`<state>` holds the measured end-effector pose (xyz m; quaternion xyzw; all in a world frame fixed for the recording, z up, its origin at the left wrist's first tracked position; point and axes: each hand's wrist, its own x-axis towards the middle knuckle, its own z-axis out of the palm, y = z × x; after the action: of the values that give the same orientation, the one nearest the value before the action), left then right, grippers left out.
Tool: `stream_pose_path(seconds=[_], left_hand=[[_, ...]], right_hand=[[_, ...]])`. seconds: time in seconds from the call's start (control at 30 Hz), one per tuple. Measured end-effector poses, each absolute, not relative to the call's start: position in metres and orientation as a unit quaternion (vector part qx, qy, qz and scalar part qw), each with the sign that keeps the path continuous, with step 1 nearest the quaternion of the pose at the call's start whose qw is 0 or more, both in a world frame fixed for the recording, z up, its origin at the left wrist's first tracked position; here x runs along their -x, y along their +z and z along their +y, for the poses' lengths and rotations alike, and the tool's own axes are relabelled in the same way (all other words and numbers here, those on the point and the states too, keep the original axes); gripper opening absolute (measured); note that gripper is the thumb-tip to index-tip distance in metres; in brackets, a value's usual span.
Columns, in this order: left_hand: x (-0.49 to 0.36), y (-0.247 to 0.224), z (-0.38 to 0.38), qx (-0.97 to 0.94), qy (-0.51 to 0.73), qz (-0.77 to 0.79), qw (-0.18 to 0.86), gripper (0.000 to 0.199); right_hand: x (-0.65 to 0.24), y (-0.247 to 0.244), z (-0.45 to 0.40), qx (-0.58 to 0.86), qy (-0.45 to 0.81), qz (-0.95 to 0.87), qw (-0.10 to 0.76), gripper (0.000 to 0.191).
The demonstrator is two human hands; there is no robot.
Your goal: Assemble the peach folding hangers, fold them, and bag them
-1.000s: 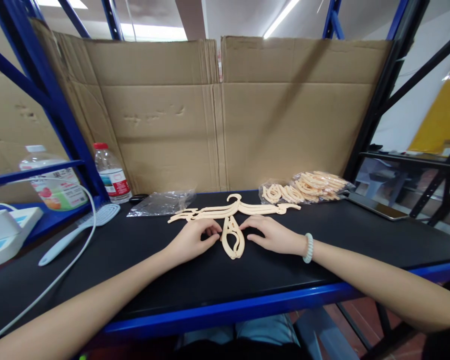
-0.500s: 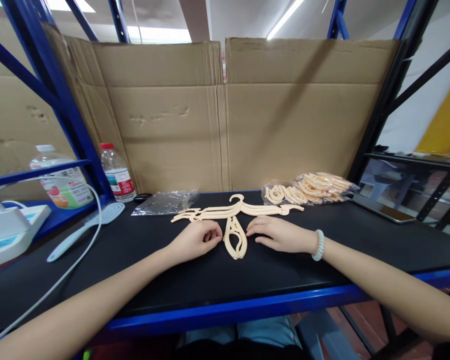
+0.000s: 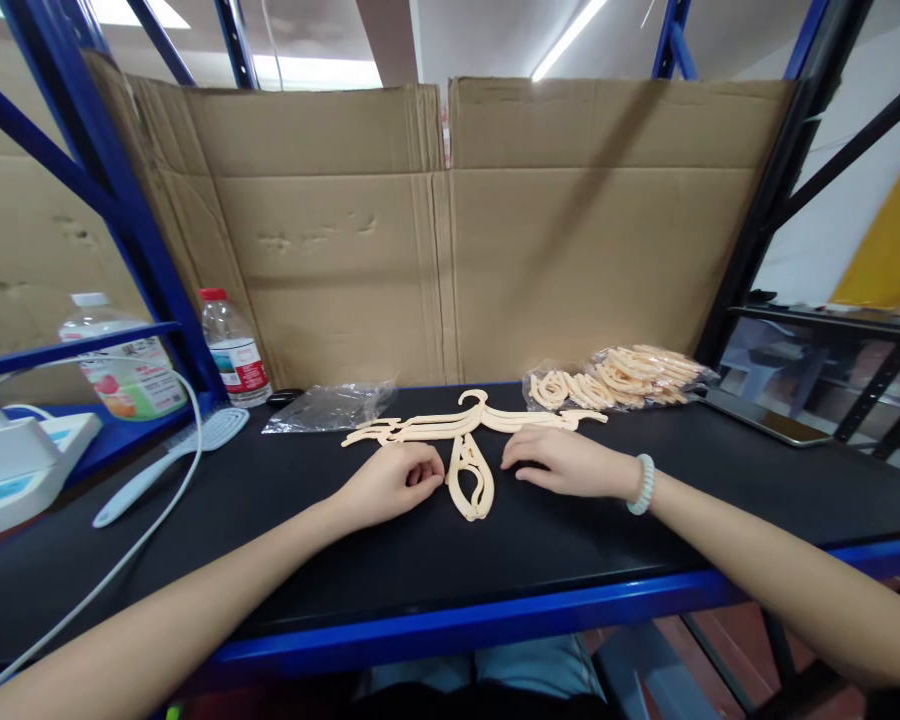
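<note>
A folded cream plastic hanger [image 3: 456, 490] lies between my hands, its narrow loop toward me. Beyond it, cream hangers with outspread arms [image 3: 435, 428] lie flat across the mat, a hook [image 3: 474, 397] pointing away. My left hand [image 3: 394, 480] rests just left of the folded hanger, fingers curled loosely inward, with nothing visible in them. Its fingertips are very near the hanger's edge; whether they touch it I cannot tell. To the right, my right hand [image 3: 562, 462] rests palm down, thumb apart from the bent fingers, holding nothing. A pale beaded bracelet circles that wrist.
Bagged cream hangers [image 3: 630, 380] lie at back right beside a phone-like flat device [image 3: 765, 418]. At back left are an empty-looking clear bag [image 3: 330, 405], a red-capped bottle [image 3: 232, 350] and a hairbrush [image 3: 157, 468]. A white cable [image 3: 139, 545] crosses the left side. Cardboard [image 3: 330, 270] walls the back.
My right hand has shifted slightly right and away from me, farther from the folded hanger. My left hand and the hangers look unmoved.
</note>
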<state>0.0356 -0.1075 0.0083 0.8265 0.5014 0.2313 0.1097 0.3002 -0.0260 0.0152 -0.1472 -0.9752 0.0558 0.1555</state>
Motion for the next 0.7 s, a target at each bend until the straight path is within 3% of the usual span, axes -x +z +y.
stream_pose_path(seconds=[0.23,0.7], left_hand=[[-0.035,0.008,-0.108,-0.825,0.229,0.506,0.109,0.013],[-0.035,0.008,-0.106,-0.827,0.231,0.503,0.103,0.014]], right_hand=[[-0.347,0.021,0.032,0.296,0.025,-0.931,0.211,0.018],[-0.336,-0.012,0.043,0.287,0.011,-0.925,0.249,0.014]])
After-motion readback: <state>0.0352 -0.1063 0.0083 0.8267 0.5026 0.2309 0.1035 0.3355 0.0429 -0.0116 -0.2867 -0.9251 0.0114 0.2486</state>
